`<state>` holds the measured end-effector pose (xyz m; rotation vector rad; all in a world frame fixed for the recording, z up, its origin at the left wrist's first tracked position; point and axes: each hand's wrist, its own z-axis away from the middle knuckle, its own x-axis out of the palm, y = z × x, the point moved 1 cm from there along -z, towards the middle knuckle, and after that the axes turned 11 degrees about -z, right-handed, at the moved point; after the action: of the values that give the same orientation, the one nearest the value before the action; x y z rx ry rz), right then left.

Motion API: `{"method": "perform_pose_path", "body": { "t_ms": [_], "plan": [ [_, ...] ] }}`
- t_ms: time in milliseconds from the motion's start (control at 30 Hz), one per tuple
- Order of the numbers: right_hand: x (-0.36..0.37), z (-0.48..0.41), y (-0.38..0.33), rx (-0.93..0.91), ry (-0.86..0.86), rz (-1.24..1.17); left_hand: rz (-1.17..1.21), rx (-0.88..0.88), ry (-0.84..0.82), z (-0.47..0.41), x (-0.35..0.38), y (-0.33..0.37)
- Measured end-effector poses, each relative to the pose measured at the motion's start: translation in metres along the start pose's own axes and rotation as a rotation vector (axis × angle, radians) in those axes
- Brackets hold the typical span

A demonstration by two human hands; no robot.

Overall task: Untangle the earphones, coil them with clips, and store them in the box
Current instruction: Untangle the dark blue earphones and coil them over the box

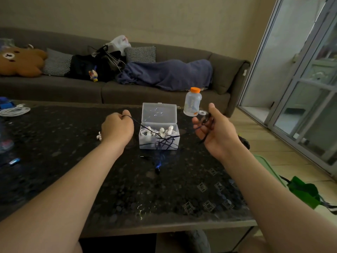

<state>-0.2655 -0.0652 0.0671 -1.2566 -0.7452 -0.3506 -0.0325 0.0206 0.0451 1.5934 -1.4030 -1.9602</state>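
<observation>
A dark earphone cable [165, 142] stretches in the air between both hands, with a tangled knot hanging in front of the box. My left hand [116, 127] pinches one end of the cable, fingers curled. My right hand [215, 128] holds the other part, with several loops draped over its fingers and an earbud near the thumb. A dark earbud [157, 169] dangles down onto the table. The clear plastic box [158, 133] stands with its lid up and holds several white coiled earphones with white clips. One white clip [99, 137] lies on the table beside my left wrist.
A plastic bottle with an orange cap [192, 102] stands right of the box. White cables [13, 111] lie at the table's far left. The dark patterned table [164, 198] ends near me. A sofa with cushions and a blanket runs behind. A green bag [304, 192] sits at the right.
</observation>
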Motion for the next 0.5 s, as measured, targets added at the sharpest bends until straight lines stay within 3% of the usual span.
{"method": "perform_pose_path", "body": {
  "t_ms": [133, 200, 267, 333, 400, 467, 500],
  "plan": [
    [-0.007, 0.003, -0.001, -0.192, -0.070, 0.505, 0.595, -0.385, -0.419, 0.001, 0.002, -0.001],
    [-0.011, 0.001, -0.002, -0.319, -0.004, 0.663, 0.856, -0.430, -0.526, 0.001, 0.000, -0.002],
    [-0.016, -0.003, -0.007, -0.414, 0.018, 0.825, 0.971, -0.390, -0.525, 0.002, -0.004, 0.000],
    [-0.029, -0.011, -0.010, -0.489, 0.042, 1.142, 0.909, -0.324, -0.440, 0.004, -0.008, 0.004],
    [-0.044, -0.019, -0.012, -0.517, 0.191, 1.422, 0.702, -0.192, -0.332, 0.004, -0.009, 0.005],
    [-0.049, -0.021, -0.013, -0.471, 0.314, 1.424, 0.456, -0.031, -0.255, 0.003, -0.009, 0.002],
    [-0.048, -0.021, -0.014, -0.394, 0.364, 1.244, 0.295, 0.054, -0.212, 0.004, -0.009, 0.000]
  ]
}}
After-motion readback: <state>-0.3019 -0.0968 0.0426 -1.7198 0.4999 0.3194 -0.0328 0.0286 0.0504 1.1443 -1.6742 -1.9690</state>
